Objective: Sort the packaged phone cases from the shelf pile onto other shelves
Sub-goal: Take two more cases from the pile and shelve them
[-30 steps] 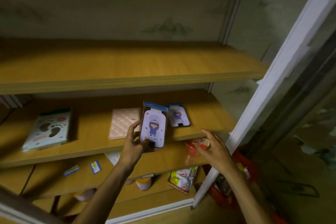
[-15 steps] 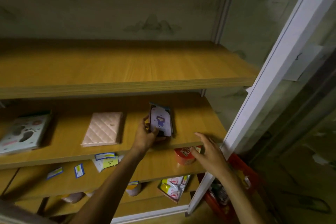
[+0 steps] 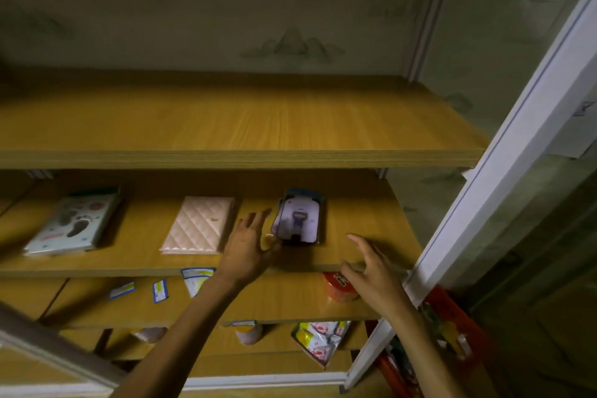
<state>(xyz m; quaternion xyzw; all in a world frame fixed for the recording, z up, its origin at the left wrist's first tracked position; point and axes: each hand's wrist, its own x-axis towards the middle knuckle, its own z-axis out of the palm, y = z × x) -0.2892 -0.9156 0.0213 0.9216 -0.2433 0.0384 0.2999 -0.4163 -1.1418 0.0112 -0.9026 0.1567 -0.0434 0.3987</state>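
My right hand [image 3: 374, 271] hovers with fingers spread and holding nothing, over the front edge of the middle wooden shelf [image 3: 361, 220]. My left hand [image 3: 248, 245], fingers loosely extended, rests beside the packaged phone case [image 3: 298, 220]; whether the thumb touches it I cannot tell. The case, a glossy rectangular pack with a cartoon figure, lies flat on that shelf. Left of it lie a quilted pink case [image 3: 200, 224] and a footprint-printed pack [image 3: 72, 223]. Any writing is unreadable.
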